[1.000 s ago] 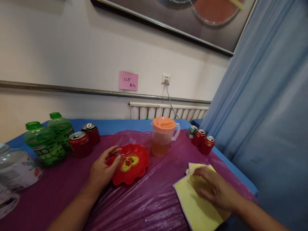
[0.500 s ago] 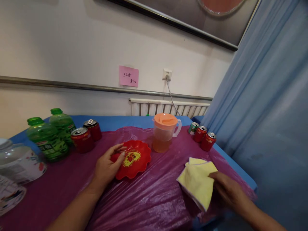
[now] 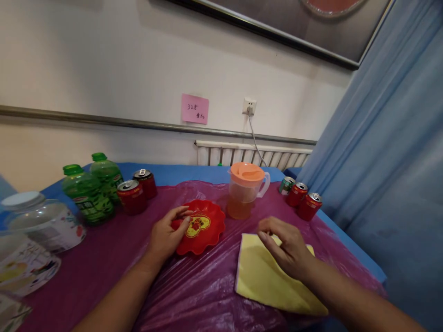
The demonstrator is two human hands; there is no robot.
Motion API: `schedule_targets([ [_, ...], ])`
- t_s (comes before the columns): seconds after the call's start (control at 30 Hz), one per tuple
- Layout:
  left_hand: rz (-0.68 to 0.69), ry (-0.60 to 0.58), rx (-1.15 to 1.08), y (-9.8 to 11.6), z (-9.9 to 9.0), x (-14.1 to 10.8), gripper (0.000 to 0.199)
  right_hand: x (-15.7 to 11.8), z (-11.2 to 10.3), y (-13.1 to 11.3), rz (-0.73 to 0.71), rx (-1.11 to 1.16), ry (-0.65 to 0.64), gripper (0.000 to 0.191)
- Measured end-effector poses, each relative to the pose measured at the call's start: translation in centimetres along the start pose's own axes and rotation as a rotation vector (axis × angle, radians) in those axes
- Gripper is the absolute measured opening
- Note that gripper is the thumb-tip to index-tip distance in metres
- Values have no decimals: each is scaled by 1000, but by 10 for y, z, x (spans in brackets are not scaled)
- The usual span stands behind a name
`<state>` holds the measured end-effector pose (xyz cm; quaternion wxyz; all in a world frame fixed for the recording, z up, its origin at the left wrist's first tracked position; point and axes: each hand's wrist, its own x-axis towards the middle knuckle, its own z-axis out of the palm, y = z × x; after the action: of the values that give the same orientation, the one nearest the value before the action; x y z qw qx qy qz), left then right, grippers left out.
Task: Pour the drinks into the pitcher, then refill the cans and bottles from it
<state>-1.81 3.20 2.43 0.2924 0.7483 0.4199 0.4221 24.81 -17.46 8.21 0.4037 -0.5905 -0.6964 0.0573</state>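
Observation:
My left hand (image 3: pixel 169 235) is at the left rim of a red scalloped plate (image 3: pixel 211 235) with a yellow design in its middle. Its fingers and thumb are apart over the rim; whether they press on it is hard to see. A yellow cloth (image 3: pixel 263 276) lies spread on the table at the right. Over its far part is my right hand (image 3: pixel 287 249), fingers loosely bent and thumb apart from them, with nothing visible in it. Just behind the plate stands a clear pitcher (image 3: pixel 240 198) with an orange lid and amber liquid inside.
Green bottles (image 3: pixel 90 200), red cans (image 3: pixel 131 198) and clear jars (image 3: pixel 48 226) stand at the left. Several cans (image 3: pixel 309 207) stand at the right edge, beside a blue curtain (image 3: pixel 391 161). Wrinkled purple plastic (image 3: pixel 194 295) covers the table.
The yellow cloth, held up by my right hand before, now lies flat on the table, and that hand has let go and moved left above it. My left hand stays by the plate.

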Motion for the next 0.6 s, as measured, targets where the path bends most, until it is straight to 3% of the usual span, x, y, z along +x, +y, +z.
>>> schedule_targets([
  [0.1,-10,18,-42,1,-1,-2,46,61,34,-11,-156,156,46,27],
  [0.2,-14,57,-95,3,-3,-6,41,91,81,-19,-163,279,92,28],
  [0.3,-18,101,-121,2,-5,-9,35,78,121,-26,-214,322,94,28],
  [0.43,-59,152,-171,-2,-5,-11,32,34,158,-31,-660,178,-262,19],
  [0.5,-104,180,-228,-4,-4,-10,32,18,177,-32,-858,114,-355,24],
  [0.6,-161,218,-293,-5,-4,-7,36,6,202,-30,-968,46,-448,21],
])
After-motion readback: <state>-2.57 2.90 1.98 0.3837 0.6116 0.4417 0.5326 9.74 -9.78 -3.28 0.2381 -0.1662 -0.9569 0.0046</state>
